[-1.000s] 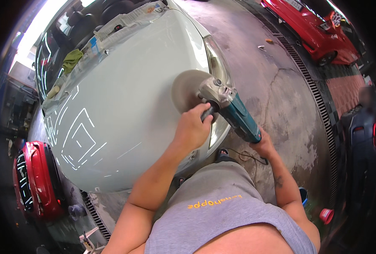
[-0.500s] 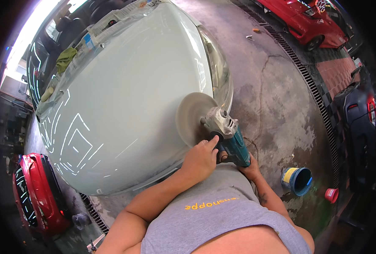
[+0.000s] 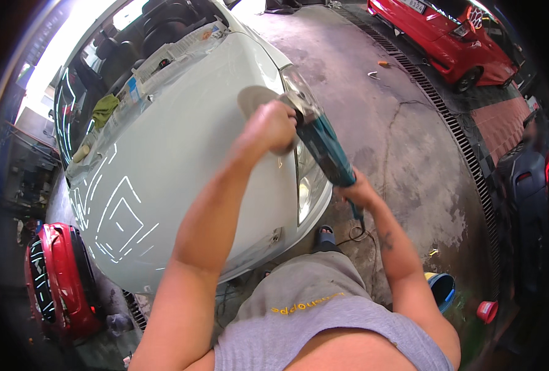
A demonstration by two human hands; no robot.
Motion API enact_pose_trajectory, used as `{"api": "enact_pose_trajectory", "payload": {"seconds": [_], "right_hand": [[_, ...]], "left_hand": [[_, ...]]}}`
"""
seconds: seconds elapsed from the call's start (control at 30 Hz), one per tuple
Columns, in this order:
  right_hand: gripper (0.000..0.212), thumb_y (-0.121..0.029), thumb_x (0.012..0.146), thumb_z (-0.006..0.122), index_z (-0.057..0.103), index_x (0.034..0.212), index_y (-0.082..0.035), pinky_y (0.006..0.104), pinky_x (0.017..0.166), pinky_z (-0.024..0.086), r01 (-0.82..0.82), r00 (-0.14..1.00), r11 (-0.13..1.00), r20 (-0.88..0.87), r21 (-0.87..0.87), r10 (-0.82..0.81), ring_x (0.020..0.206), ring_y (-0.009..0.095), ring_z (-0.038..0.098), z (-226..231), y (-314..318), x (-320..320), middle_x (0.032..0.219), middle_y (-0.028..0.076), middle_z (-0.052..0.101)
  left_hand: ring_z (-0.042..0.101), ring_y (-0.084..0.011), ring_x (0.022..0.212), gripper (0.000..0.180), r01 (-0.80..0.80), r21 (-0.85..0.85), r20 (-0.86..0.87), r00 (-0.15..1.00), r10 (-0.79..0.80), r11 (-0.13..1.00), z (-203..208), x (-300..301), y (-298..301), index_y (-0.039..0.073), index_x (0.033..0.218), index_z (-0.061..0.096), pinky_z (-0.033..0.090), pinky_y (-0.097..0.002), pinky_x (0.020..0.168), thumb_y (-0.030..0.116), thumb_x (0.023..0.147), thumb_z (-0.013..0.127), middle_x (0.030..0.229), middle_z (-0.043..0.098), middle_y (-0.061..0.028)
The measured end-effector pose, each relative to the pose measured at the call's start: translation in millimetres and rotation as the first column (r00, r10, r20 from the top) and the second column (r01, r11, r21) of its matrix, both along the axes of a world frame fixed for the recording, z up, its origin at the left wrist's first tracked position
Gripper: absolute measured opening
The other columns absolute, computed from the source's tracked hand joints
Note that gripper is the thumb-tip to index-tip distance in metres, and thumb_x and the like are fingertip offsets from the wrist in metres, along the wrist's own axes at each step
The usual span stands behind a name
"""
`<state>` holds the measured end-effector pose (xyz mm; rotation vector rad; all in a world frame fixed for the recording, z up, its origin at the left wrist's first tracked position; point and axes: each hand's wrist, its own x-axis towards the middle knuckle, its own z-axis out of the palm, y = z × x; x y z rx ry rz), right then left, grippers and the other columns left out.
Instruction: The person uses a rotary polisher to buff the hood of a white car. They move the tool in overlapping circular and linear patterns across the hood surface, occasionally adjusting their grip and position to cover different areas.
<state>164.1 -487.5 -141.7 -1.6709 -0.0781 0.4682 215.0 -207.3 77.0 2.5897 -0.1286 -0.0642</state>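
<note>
A teal power polisher (image 3: 325, 148) with a metal head is in both my hands, out over the white car hood (image 3: 182, 123). Its round pad (image 3: 254, 99) lies against the hood beside the headlight (image 3: 308, 179), partly hidden behind my hand. My left hand (image 3: 269, 128) is closed around the polisher near its head, slightly smeared by motion. Around the rear end of the body my right hand (image 3: 362, 190) is wrapped, with the cord (image 3: 360, 229) hanging below it.
A green cloth (image 3: 104, 110) and taped newspaper lie along the windshield's base. Blue bucket (image 3: 441, 290) and small red tub (image 3: 486, 311) stand on the floor at right. A red bumper (image 3: 64, 278) is at left; a red car (image 3: 441, 43) stands beyond the drain grate (image 3: 435, 93).
Both hands have pushed the polisher forward and slightly left, from the hood's near part toward the windshield. My arms are more stretched, and the headlight now shows more fully.
</note>
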Motion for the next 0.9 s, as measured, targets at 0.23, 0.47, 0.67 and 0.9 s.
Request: {"api": "enact_pose_trajectory", "payload": {"seconds": [0.23, 0.47, 0.67, 0.9], "right_hand": [[0.044, 0.005, 0.08, 0.081, 0.061, 0.119, -0.007, 0.0334, 0.055, 0.054, -0.186, 0.982, 0.982, 0.003, -0.038, 0.186, 0.062, 0.013, 0.063, 53, -9, 116, 0.083, 0.002, 0.065], [0.052, -0.002, 0.08, 0.082, 0.064, 0.128, -0.008, 0.0339, 0.068, 0.056, -0.167, 0.983, 0.985, -0.091, -0.05, 0.162, 0.072, 0.015, 0.065, 25, -46, 34, 0.093, 0.003, 0.069], [0.062, -0.005, 0.08, 0.084, 0.064, 0.138, -0.007, 0.0348, 0.102, 0.053, -0.039, 0.997, 0.976, 0.053, -0.214, 0.051, 0.112, 0.02, 0.069, -60, -51, -115, 0.122, 0.007, 0.076], [0.064, -0.007, 0.081, 0.087, 0.064, 0.14, -0.007, 0.0335, 0.102, 0.054, 0.196, 0.973, 0.978, -0.107, -0.076, -0.204, 0.113, 0.019, 0.071, -93, 20, -261, 0.125, 0.008, 0.076]], "left_hand": [[0.063, -0.0131, 0.057, 0.035, -0.213, -0.13, -0.182, 0.965, 0.188, 0.968, 34, 74, 9, 0.006, 0.135, 0.077, 0.052, -0.034, 0.052, 0.017, 0.102, 0.069, 0.081, 0.071, -0.007], [0.071, -0.0409, 0.117, 0.038, -0.068, -0.059, 0.119, 0.99, 0.074, 0.996, -30, -38, -9, 0.004, 0.138, 0.073, 0.055, -0.0439, 0.107, 0.016, 0.103, 0.066, 0.122, 0.076, -0.0256], [0.068, -0.0483, 0.112, 0.045, -0.061, -0.012, -0.239, 0.969, 0.056, 0.998, -42, -164, -36, 0.006, 0.148, 0.065, 0.054, -0.0536, 0.101, 0.02, 0.105, 0.063, 0.122, 0.072, -0.0265], [0.07, -0.0458, 0.106, 0.047, 0.142, -0.038, -0.216, 0.965, -0.147, 0.989, -84, -246, 1, 0.008, 0.151, 0.062, 0.056, -0.0543, 0.092, 0.023, 0.106, 0.062, 0.114, 0.072, -0.0246]]}}
